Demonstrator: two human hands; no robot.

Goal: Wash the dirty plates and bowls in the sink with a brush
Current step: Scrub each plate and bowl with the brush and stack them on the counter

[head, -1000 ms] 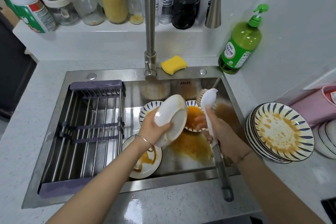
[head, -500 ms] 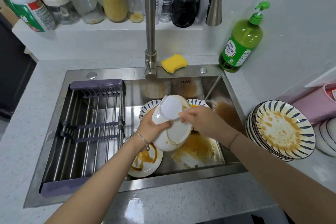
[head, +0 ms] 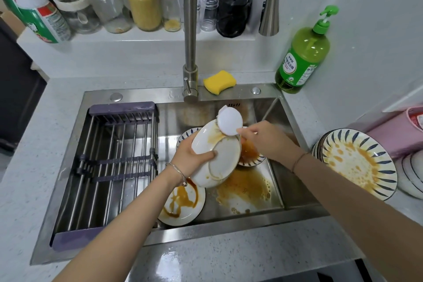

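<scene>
The left hand (head: 192, 158) grips the white bowl (head: 216, 155) by its rim, thumb curled over the upturned base. The bowl hangs tilted above the sink (head: 206, 231), its long axis running from near to far. Under the wrist, a sauce-smeared plate (head: 180, 204) lies on the sink floor. Further back, the right hand (head: 267, 139) is closed round the brush (head: 230, 125), hiding the handle. The round head points far-left, touching the bowl's far edge. The faucet (head: 191, 52) stands behind.
</scene>
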